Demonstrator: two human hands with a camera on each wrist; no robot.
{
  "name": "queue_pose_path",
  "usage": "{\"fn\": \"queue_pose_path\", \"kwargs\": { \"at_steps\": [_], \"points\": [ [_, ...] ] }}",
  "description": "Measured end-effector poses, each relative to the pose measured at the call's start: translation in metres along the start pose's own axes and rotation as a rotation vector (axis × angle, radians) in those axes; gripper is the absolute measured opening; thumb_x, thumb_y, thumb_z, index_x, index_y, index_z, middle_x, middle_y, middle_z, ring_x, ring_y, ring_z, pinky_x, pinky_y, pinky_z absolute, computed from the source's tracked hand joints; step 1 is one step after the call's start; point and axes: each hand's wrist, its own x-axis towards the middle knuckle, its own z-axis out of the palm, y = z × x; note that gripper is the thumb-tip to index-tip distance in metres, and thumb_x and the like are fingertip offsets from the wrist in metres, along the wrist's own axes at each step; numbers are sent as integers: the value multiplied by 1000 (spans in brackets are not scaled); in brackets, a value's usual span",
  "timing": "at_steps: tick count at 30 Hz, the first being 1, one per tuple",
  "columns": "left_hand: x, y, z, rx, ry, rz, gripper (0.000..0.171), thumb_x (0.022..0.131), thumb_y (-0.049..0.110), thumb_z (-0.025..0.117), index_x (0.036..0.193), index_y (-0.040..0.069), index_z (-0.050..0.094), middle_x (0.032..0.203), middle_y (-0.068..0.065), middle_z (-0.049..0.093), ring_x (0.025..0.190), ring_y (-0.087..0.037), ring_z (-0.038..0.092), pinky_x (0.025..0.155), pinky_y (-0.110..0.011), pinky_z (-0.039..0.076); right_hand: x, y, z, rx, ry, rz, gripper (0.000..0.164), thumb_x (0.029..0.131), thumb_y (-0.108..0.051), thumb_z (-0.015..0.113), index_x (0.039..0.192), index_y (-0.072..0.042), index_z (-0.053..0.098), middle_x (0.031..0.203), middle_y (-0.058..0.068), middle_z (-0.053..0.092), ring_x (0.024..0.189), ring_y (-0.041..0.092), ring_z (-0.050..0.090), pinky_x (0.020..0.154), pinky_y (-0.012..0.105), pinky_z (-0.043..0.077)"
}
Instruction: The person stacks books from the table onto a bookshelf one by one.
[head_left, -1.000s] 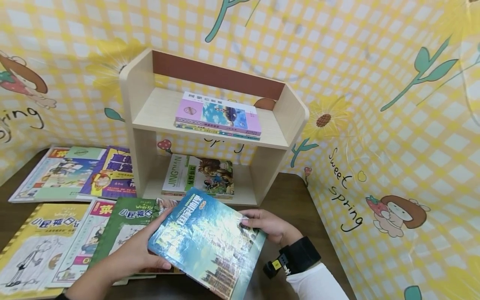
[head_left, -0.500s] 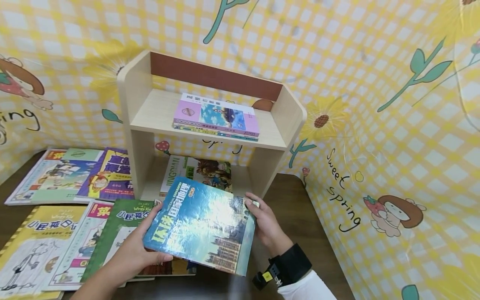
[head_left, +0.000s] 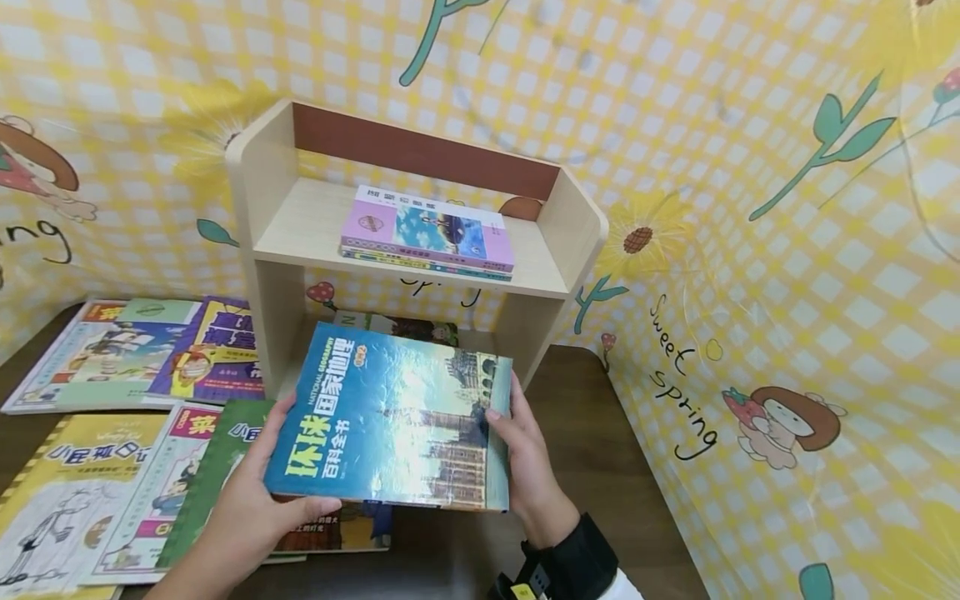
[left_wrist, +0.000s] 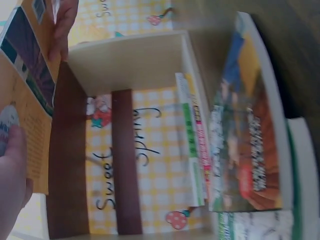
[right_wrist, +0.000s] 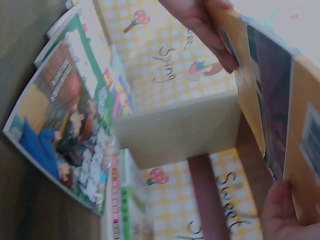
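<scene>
A blue geography encyclopedia [head_left: 397,417] is held up in front of the small bookshelf's lower compartment, cover upward. My left hand [head_left: 251,504] grips its left edge, thumb on top. My right hand [head_left: 531,467] grips the right edge, with the thumb on the cover. Both wrist views show the book's orange back [left_wrist: 37,130]. Behind it, a green-and-white book [head_left: 442,332] lies on the lower shelf, mostly hidden. On the upper shelf lies a short stack topped by a pink book [head_left: 427,229].
The wooden bookshelf [head_left: 251,292] stands on a dark table [head_left: 600,467]. At left lie a yellow book [head_left: 67,508], a green book [head_left: 206,492], a purple book [head_left: 217,350] and several others, some overlapping. Yellow checked cloth [head_left: 675,125] hangs behind and at right.
Both hands have raised the blue encyclopedia toward the shelf and turned it straighter. It now covers most of the lower shelf's book. My right hand has shifted its hold down the right edge.
</scene>
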Motion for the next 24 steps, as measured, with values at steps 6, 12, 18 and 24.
{"fn": "queue_pose_path", "kwargs": {
  "at_steps": [6, 12, 18, 24],
  "points": [
    [-2, 12, 2, -44, 50, 65, 112, 81, 2, 76, 154, 37, 0, 149, -26, 24, 97, 5, 56, 74, -22, 56, -15, -13, 13, -30, -66, -42, 75, 101, -14, 41, 155, -28, -9, 162, -3, -5, 145, 23, 10, 102, 20, 38],
    [-1, 20, 1, -25, 115, 103, 115, 79, -1, 77, 153, 40, 0, 151, -24, 20, 98, 7, 53, 72, -18, 55, -25, -19, 21, -76, -75, -73, 84, 95, -8, 50, 156, -22, -8, 162, 3, -4, 147, 22, 6, 108, 20, 28],
    [0, 31, -4, -37, 148, 105, 110, 80, 4, 77, 152, 43, 3, 150, -19, 24, 104, 3, 53, 72, -18, 55, -29, -18, 25, -144, -96, -116, 103, 87, -6, 69, 156, -21, -6, 162, 6, 1, 137, 26, 36, 97, 26, 47],
    [8, 42, -8, -25, 135, 110, 109, 81, 7, 77, 152, 44, 3, 150, -19, 26, 102, 3, 54, 73, -18, 55, -25, -26, 23, -268, -77, -153, 110, 84, -11, 76, 155, -26, -6, 162, 2, 1, 130, 25, 44, 93, 26, 50]
  ]
}}
